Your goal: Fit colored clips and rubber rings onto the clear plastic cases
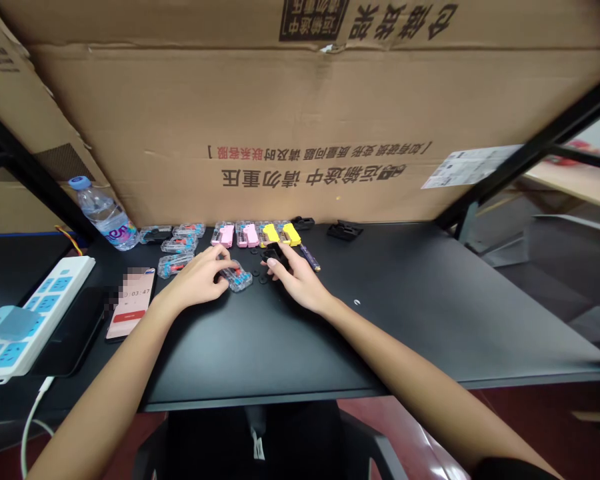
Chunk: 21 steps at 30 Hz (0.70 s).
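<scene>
My left hand (203, 275) has its fingers closed on the near edge of a clear plastic case (239, 277) with blue and red parts inside, which rests on the black table. In my right hand (297, 277) is a small black plastic piece (274, 253), pinched between thumb and fingers and held just right of the clear case. Small black rings (263, 280) lie between the two hands. A dark pen-like tool (310, 258) lies just beyond my right hand. Past both hands stand pink-and-clear cases (225, 235) and yellow-and-clear cases (291, 234) in a row.
More clear cases (177, 264) sit at the left, by a water bottle (105, 213). Nearer are a phone (131, 303) and a white power strip (40, 320). A black plastic part (345, 230) lies at the back. Cardboard (280, 113) walls off the far edge.
</scene>
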{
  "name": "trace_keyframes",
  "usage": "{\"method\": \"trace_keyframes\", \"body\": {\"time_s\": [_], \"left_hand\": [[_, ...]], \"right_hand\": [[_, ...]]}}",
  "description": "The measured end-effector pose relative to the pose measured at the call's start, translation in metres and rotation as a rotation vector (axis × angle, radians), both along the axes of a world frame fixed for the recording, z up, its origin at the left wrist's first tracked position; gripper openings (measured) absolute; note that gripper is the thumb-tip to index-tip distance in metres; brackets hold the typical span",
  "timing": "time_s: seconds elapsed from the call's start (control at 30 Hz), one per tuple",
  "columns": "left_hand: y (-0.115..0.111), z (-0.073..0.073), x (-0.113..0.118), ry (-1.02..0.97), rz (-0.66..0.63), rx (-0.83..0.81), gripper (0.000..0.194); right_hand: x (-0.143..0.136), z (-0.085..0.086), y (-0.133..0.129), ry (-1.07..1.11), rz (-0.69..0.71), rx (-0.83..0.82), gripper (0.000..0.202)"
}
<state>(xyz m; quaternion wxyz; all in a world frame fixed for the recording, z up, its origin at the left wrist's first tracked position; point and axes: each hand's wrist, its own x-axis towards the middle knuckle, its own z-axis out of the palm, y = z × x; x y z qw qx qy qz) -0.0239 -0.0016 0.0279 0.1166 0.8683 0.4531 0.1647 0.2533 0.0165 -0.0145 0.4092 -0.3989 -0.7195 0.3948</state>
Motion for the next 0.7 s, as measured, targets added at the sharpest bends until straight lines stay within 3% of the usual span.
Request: {"method": "trace_keyframes", "body": {"time_s": [0.1,0.23,0.5,0.57,0.7], "left_hand": [[-0.002,0.002,-0.002,0.031,-0.061,0.038,0.052],[-0.004,0.004,0.0,0.013,-0.102,-0.048,0.05],[-0.005,0.002,0.008,0.009,0.01,-0.027,0.012],[-0.006,0.001,0.013,-0.15,0.08,-0.099,0.022],[-0.006,-0.002,0.029,-0.795,0.116,-0.426,0.043]], "right_hand": [[-0.001,0.002,-0.001,0.028,-0.01,-0.017,0.054],[-0.004,0.014,-0.003,0.186,-0.064,-0.079,0.051],[0.001,0.029,0.003,0.489,-0.175,-0.197,0.035],[0.001,0.028,0.003,0.487,-0.165,-0.235,0.032],[-0.003,0.027,-0.002,0.405,-0.039,-0.308,0.031]]}}
